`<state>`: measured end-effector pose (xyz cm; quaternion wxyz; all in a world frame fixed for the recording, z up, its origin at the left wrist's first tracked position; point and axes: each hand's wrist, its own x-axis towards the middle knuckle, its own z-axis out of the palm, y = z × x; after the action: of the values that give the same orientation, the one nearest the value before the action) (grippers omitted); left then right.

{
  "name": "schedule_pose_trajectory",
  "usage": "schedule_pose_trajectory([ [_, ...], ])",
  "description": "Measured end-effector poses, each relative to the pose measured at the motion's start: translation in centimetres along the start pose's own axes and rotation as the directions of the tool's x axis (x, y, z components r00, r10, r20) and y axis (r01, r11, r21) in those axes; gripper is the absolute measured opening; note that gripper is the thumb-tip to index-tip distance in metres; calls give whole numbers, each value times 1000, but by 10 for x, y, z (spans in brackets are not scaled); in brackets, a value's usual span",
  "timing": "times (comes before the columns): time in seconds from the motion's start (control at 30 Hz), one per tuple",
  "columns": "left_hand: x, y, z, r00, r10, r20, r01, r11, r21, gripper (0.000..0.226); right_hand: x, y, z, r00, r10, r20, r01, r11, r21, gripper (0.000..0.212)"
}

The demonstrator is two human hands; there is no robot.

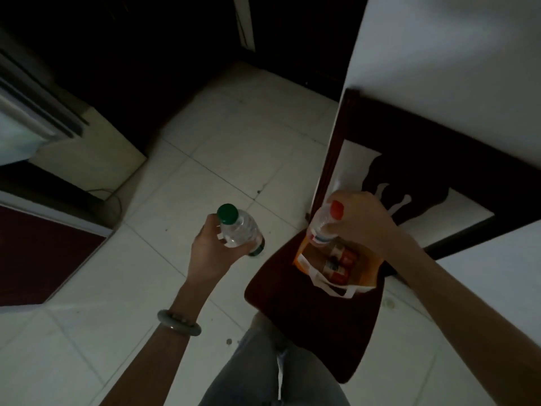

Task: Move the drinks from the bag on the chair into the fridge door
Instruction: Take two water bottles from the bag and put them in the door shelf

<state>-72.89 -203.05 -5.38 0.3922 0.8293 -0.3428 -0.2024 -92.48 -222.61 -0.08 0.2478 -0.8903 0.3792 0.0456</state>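
Observation:
My left hand [209, 249] grips a clear bottle with a green cap [238, 228], held over the tiled floor to the left of the chair. My right hand [361, 222] is closed around a clear bottle with a red cap [322, 225], lifted just above the open orange bag [366, 272]. The bag sits on the dark red chair seat [307, 317] and still holds several drinks with red labels [339, 265]. The fridge [20, 124] stands at the far left, its front only partly in view.
The chair's dark backrest [409, 142] leans against a white wall [453, 54] on the right. A dark red panel [38, 253] lies low at the left. My leg in grey trousers [272, 376] is beside the chair. Pale floor tiles [234, 142] stretch ahead.

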Motion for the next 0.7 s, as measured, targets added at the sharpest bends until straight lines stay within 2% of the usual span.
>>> schedule_pose_trajectory([
  [0.2,-14,3,-70,995,41,-88,-45,998,-47,70,-20,-83,-43,976,-46,-214,91,975,204,45],
  [0.3,-22,-3,-111,988,66,-137,-72,997,-40,69,-19,-133,-43,948,-143,-283,214,947,239,34],
  [0.43,-37,-24,-171,978,80,-195,-92,994,-57,74,-16,-201,-30,918,-239,-315,320,918,234,35],
  [0.7,-61,-87,-311,947,62,-315,-78,996,-39,66,-5,-360,20,865,-408,-293,500,751,431,33],
])
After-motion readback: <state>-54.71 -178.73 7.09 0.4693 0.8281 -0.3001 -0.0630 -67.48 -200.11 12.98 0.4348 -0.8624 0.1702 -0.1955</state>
